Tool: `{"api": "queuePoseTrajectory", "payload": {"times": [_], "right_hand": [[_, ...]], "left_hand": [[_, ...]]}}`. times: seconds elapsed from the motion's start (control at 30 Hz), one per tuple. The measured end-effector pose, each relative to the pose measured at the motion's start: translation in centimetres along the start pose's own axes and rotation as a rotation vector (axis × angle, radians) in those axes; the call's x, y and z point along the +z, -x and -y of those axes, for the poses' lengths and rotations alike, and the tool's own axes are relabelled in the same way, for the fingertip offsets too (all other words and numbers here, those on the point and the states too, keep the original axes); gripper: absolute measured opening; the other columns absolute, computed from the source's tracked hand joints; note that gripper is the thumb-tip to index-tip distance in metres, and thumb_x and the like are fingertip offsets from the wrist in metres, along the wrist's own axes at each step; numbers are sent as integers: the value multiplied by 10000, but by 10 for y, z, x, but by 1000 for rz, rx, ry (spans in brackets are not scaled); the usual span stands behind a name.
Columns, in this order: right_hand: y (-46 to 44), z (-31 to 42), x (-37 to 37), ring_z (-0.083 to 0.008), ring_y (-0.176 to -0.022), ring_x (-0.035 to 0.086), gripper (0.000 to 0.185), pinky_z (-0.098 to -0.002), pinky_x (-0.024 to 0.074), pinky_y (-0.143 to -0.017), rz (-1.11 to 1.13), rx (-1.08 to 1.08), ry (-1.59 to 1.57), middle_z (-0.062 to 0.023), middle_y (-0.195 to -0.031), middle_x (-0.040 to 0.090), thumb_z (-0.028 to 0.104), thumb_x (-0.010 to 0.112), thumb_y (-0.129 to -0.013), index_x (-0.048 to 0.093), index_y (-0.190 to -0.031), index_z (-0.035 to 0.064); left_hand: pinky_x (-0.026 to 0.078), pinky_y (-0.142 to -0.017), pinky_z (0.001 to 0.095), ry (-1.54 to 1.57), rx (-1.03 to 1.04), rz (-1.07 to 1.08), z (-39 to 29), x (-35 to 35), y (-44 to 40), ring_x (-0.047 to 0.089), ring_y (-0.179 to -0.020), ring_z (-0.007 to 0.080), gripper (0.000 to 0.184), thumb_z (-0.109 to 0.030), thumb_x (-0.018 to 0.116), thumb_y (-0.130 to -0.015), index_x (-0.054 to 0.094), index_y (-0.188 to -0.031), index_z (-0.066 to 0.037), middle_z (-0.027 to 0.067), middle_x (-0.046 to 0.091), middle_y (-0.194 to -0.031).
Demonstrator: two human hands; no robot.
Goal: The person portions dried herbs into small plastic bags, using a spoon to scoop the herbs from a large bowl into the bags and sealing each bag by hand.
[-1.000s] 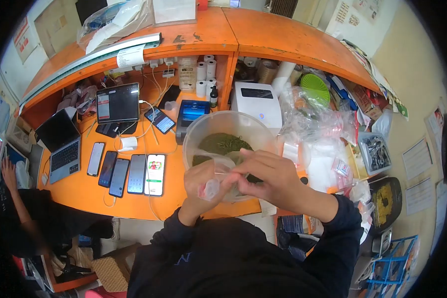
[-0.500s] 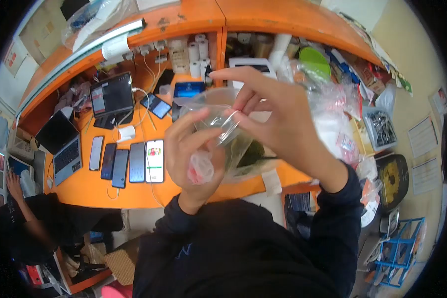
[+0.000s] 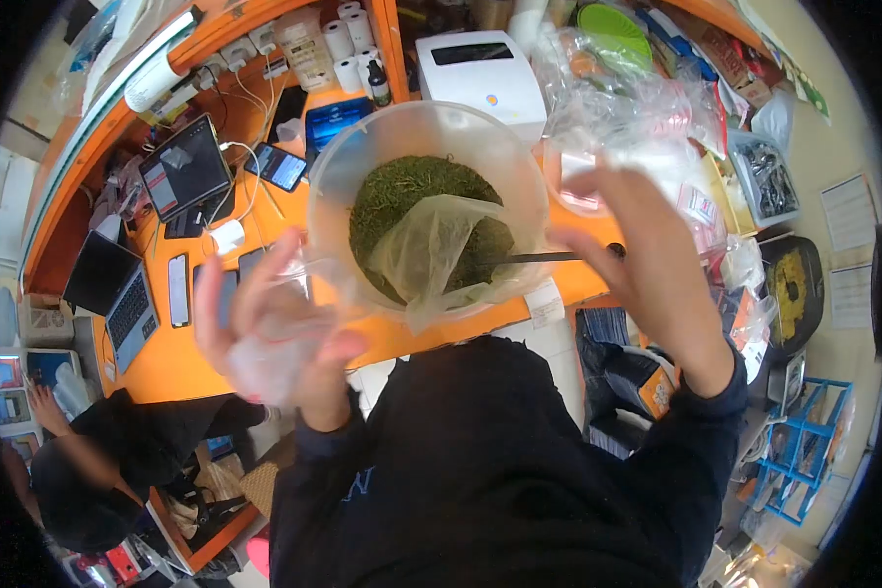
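A large translucent bucket (image 3: 328, 211) holds dried green herbs (image 3: 402, 181). On the herbs, inside the bucket, lies a clear plastic bag (image 3: 426, 245). A dark long handle (image 3: 534, 259) sticks out over the bucket's right rim; its lower end is hidden in the bucket. My left hand (image 3: 309, 377), to the left of the bucket, holds crumpled clear plastic bags (image 3: 269, 363) against the palm, its fingers partly spread and blurred. Just beyond the rim on the right, my right hand (image 3: 661, 269) is open beside the handle's end, thumb and fingers apart, nothing visible between them.
Several phones (image 3: 179, 289), a laptop (image 3: 132, 304) and a tablet (image 3: 188, 167) occupy the desk's left side. Behind the bucket stands a white printer-like device (image 3: 485, 83). Plastic bags (image 3: 608, 108) pile up on the right. Another person's arm (image 3: 54, 412) is at the far left.
My hands have moved apart; before, both pinched clear plastic in front of the bucket. The left went leftward with plastic in it, the right rightward. The view has shifted, showing more of the bucket.
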State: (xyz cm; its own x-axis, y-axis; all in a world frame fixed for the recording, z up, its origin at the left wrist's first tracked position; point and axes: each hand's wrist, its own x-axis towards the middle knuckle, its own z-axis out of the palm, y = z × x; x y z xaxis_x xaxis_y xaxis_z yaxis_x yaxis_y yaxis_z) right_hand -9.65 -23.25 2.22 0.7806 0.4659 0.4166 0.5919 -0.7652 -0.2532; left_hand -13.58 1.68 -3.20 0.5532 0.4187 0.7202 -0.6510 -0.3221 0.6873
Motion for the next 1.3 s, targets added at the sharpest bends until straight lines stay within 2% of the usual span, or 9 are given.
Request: {"api": "queuePoseTrajectory", "payload": {"times": [0.17, 0.27, 0.37, 0.57, 0.67, 0.7, 0.77, 1.1, 1.3], "right_hand": [[32, -7, 25, -278, -687, 576, 227, -352, 440, -650, 464, 277, 83, -108, -719, 556, 197, 613, -816, 458, -823, 31], [29, -1, 8, -278, -750, 547, 199, -365, 428, -658, 455, 185, 81, -97, -772, 563, 183, 612, -804, 518, -926, 57], [29, 7, -4, -216, -706, 512, 188, -327, 413, -639, 338, 134, 86, -55, -735, 524, 182, 632, -744, 568, -877, 66], [25, 3, 9, -141, -712, 494, 137, -270, 366, -606, 205, -141, 324, -13, -762, 513, 135, 654, -683, 641, -795, 57], [22, -1, 35, -125, -676, 480, 135, -246, 341, -589, 61, -289, 390, 0, -746, 496, 119, 633, -684, 644, -805, 60], [22, -3, 41, -120, -663, 474, 137, -242, 330, -580, 53, -340, 389, 4, -737, 488, 121, 629, -685, 644, -809, 63], [24, -9, 50, -110, -642, 463, 143, -239, 306, -560, 84, -443, 358, 12, -721, 474, 129, 625, -689, 644, -818, 68], [16, -12, 65, -98, -635, 460, 138, -245, 302, -546, 13, -403, 345, 33, -693, 454, 169, 606, -712, 627, -826, 94], [22, -30, 45, -126, -629, 538, 97, -287, 364, -540, 292, -211, -151, -4, -667, 504, 102, 591, -765, 654, -836, 124]], "left_hand": [[536, -782, 374, -284, 19, 26, 23, -34, -12, 591, -975, 306, 919, -677, 606, -703, 375, -1239, 33, 241, 545, -1142], [560, -743, 398, -283, -66, 37, 19, -36, -11, 593, -953, 297, 903, -683, 569, -737, 367, -1260, 25, 200, 539, -1140], [563, -733, 403, -312, -111, 61, 24, -42, -15, 598, -945, 279, 917, -680, 559, -747, 358, -1274, 43, 188, 542, -1134], [529, -631, 277, -473, -120, 78, 18, -19, -13, 607, -818, 205, 955, -754, 510, -717, 372, -1277, 7, 164, 565, -1083], [545, -762, 361, -476, -88, 146, 18, -26, -9, 584, -808, 204, 895, -682, 532, -766, 380, -1262, 48, 205, 543, -1145], [508, -606, 241, -541, -103, 123, 15, -23, -8, 607, -819, 183, 959, -759, 525, -701, 400, -1258, 11, 192, 581, -1079], [512, -624, 244, -565, -74, 102, 13, -18, -6, 607, -825, 185, 965, -761, 532, -694, 400, -1256, 12, 194, 581, -1081], [522, -661, 255, -554, -77, 42, 17, -17, 2, 601, -871, 199, 959, -746, 561, -689, 406, -1243, 22, 197, 582, -1075], [513, -641, 242, -556, -80, 32, 18, -19, 2, 605, -852, 202, 946, -738, 563, -696, 411, -1230, 29, 198, 581, -1074]]}}
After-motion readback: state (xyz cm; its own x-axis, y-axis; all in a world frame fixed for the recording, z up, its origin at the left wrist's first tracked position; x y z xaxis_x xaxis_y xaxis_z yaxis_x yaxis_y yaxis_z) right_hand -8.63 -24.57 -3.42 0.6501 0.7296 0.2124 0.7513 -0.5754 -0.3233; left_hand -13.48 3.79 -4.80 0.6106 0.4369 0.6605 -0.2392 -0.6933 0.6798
